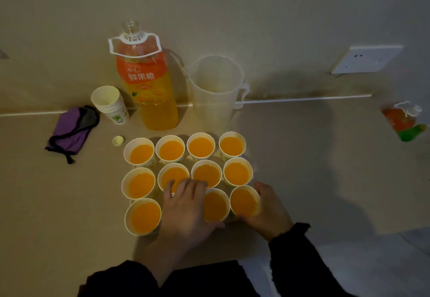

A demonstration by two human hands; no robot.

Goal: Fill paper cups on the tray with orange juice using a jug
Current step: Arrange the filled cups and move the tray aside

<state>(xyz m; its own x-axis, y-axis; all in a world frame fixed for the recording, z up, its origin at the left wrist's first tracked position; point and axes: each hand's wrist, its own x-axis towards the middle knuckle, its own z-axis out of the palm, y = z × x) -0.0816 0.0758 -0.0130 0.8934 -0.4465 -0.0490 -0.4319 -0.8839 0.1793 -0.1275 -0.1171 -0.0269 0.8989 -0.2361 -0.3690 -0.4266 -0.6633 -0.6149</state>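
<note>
My right hand (270, 210) wraps the corner cup (244, 202). My thumb lies along its near side and my fingers curl round its far side. That cup holds orange juice nearly to the brim.

My left hand (186, 206) lies just to the left of it, palm down, fingers spread and fairly straight. It covers the second place in the near row. My fingertips reach the rims of two cups in the middle row, and my thumb points toward the filled cup (215, 206) between my hands. I cannot tell whether a cup sits under my palm, since the hand hides that spot.

The other paper cups (142, 185) stand in rows ahead of my hands and to the left of my left hand, packed rim to rim, all with juice in them. The tray (131, 200) under them shows only as slivers between cups.

Beyond my fingertips, well past the far row, the clear jug (214, 87) stands upright and looks empty. To its left is the big juice bottle (149, 82), uncapped and partly full. Left of that is a stack of spare cups (111, 106), with the bottle cap (118, 140) lying nearer me. A purple pouch (72, 129) lies far to the left of my left hand. A small bottle (404, 122) lies far to the right of my right hand.
</note>
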